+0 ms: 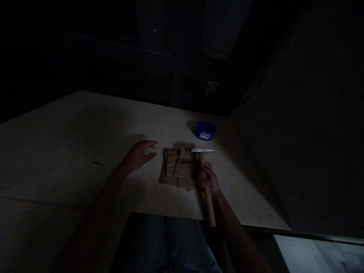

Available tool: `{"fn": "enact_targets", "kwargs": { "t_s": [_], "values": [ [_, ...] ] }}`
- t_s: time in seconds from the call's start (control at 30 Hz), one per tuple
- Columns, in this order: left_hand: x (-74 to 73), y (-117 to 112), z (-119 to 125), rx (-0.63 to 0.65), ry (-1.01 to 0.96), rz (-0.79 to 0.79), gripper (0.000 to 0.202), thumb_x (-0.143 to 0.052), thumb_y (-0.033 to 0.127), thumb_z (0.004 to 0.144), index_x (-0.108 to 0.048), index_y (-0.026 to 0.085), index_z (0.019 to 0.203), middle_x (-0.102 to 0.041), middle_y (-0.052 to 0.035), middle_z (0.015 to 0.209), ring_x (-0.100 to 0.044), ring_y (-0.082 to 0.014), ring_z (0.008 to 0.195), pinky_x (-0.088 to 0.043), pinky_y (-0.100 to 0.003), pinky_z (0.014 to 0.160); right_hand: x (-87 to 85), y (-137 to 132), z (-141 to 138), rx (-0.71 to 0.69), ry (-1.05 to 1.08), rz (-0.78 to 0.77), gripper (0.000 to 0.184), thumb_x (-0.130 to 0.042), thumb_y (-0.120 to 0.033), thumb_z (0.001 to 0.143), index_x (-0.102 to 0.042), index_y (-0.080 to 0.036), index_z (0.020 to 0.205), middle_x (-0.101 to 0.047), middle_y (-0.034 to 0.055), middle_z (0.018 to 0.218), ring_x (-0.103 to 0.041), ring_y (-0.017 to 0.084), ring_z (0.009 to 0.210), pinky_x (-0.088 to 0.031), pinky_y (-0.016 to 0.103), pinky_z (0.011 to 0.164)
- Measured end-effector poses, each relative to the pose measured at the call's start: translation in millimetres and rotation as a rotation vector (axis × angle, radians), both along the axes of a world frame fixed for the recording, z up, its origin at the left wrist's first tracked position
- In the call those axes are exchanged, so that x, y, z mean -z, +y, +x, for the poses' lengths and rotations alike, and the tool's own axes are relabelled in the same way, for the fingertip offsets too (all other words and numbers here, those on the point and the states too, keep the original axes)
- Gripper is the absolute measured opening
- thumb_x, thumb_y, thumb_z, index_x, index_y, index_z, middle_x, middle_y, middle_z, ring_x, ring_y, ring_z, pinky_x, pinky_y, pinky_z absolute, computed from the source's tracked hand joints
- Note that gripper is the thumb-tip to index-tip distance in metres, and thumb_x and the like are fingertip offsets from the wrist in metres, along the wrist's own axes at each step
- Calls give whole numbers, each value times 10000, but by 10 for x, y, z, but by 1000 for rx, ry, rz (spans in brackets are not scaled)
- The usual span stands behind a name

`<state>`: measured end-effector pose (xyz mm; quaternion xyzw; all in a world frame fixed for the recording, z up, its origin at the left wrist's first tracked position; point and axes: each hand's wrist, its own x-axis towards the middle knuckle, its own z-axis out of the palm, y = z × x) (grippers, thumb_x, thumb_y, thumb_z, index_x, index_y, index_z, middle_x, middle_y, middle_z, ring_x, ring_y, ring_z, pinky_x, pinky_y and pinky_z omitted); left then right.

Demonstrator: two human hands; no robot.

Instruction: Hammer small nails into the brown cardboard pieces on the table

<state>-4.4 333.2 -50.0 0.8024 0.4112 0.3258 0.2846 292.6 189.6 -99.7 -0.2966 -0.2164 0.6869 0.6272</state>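
My right hand (209,177) is wrapped round the wooden handle of a hammer (209,206). The hammer's pale metal head points away from me, over the right side of a carved brown block (172,167). That block, which looks like wood with several raised layers and a dark coil-like row across it, lies flat on the table. My left hand (140,154) hovers just left of the block, thumb and fingers apart, holding nothing. The right edge of the block is hidden behind my right hand and the hammer.
A blue plastic container (206,131) with a white label stands beyond the hammer. On the left of the pale table (85,125) lies a small dark thin piece (97,163). A wall (298,132) rises along the right. The room is dim, and the background is mostly black.
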Motion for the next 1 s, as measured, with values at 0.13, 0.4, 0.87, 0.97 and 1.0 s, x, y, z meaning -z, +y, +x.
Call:
{"fn": "enact_targets", "kwargs": {
  "t_s": [0.13,0.4,0.87,0.97,1.0],
  "values": [
    [179,-134,-335,-219,23,-2,403,-615,444,829,-685,196,1140,-731,-88,1105,-685,-241,993,-542,-391,906,-52,-39,35,-2,71,29,379,-710,-249,816,-574,-225,1168,-346,-160,505,-103,-3,298,-207,85,258],
    [567,-456,-1511,-521,416,105,408,-456,204,822,-685,136,1153,-695,-153,1208,-619,-303,1154,-446,-466,1065,-65,-137,196,-17,200,13,167,-654,-192,848,-619,-231,1006,-377,-138,502,-186,7,294,-360,122,334],
    [582,-305,-1718,-655,603,61,396,-385,261,921,-741,125,1026,-701,-194,1106,-606,-316,1083,-450,-450,983,-9,-121,187,0,345,80,223,-616,-137,869,-604,-219,1076,-421,-132,531,-210,0,302,-311,83,314],
    [522,-281,-1728,-636,593,46,366,-380,205,891,-725,109,965,-699,-205,1083,-609,-313,1083,-447,-440,992,-18,-113,169,46,317,58,182,-633,-155,850,-619,-206,1024,-398,-134,516,-180,7,298,-295,92,297],
    [485,-287,-1687,-639,565,38,354,-383,209,889,-715,109,958,-696,-204,1076,-619,-310,1061,-462,-431,969,-17,-111,169,55,306,56,164,-634,-163,849,-621,-207,1007,-393,-134,514,-175,8,297,-292,96,294]
  ]
}}
